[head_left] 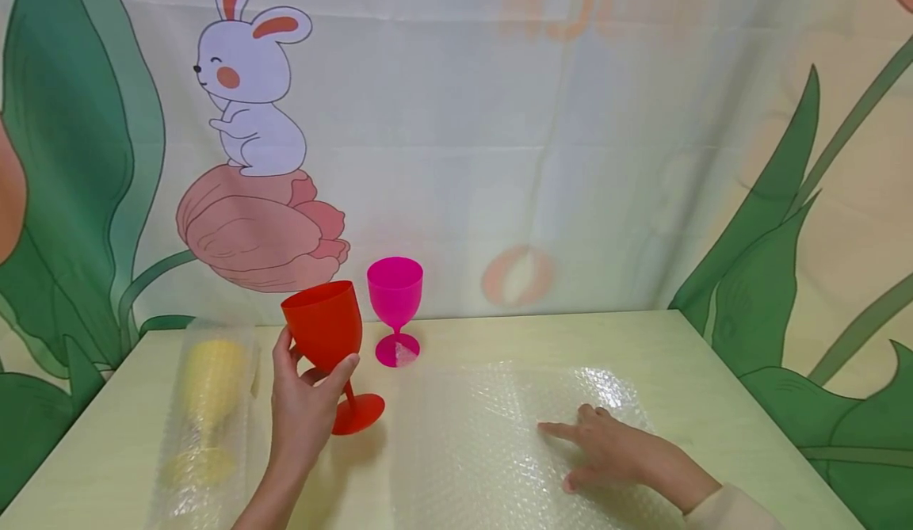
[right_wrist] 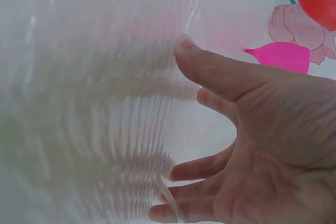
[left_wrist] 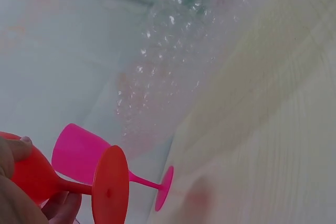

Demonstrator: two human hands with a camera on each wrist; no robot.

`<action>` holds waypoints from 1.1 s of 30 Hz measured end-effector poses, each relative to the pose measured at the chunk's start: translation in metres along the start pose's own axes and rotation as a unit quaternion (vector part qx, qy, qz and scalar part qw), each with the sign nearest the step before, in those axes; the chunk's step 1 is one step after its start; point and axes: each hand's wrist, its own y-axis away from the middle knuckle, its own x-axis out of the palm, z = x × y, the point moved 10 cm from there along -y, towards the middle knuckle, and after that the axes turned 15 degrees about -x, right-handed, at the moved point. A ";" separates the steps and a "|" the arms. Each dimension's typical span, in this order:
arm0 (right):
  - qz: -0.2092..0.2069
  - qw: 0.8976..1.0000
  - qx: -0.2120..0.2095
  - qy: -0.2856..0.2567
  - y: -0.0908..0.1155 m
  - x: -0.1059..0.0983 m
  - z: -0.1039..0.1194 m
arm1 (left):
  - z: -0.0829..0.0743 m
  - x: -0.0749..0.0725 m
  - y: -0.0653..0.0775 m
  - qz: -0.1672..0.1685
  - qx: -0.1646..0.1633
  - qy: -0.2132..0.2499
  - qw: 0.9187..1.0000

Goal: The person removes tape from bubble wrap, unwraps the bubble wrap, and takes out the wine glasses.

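My left hand [head_left: 303, 407] grips a red plastic goblet [head_left: 326, 324] round the lower bowl, thumb on one side and fingers on the other. The goblet tilts slightly, and its round foot shows from beneath in the left wrist view, lifted off the table. Over a sheet of bubble wrap [head_left: 471, 443] lies my right hand [head_left: 613, 447], its index finger pointing left. In the right wrist view the thumb and fingers are spread apart, fingertips right at the bubble wrap [right_wrist: 105, 108]. Just behind the red goblet stands a magenta goblet [head_left: 395, 291], upright.
On the left side of the pale table [head_left: 720, 403] lies a yellow goblet [head_left: 208, 379] wrapped in bubble wrap. A printed cloth backdrop [head_left: 442, 118] with a rabbit and flowers hangs right behind the table's back edge.
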 end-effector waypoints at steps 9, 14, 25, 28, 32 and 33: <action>-0.001 1.000 -0.007 0.006 0.003 0.001 0.001 | 0.007 -0.001 -0.013 -0.047 0.024 -0.008 0.999; -0.003 1.000 -0.009 0.005 0.003 0.001 0.002 | 0.010 -0.002 -0.020 -0.058 0.044 -0.005 0.997; -0.008 1.000 0.002 -0.009 0.005 0.004 0.003 | 0.013 0.004 -0.037 -0.060 0.065 0.019 0.996; -0.006 1.000 0.010 -0.011 0.005 0.005 0.002 | 0.013 0.004 -0.041 -0.069 0.068 0.020 0.995; -0.008 1.000 0.005 -0.003 0.005 0.005 0.002 | 0.015 0.003 -0.046 -0.078 0.066 0.018 0.995; -0.009 1.000 0.003 -0.001 0.005 0.005 0.002 | 0.016 0.003 -0.047 -0.080 0.065 0.018 0.995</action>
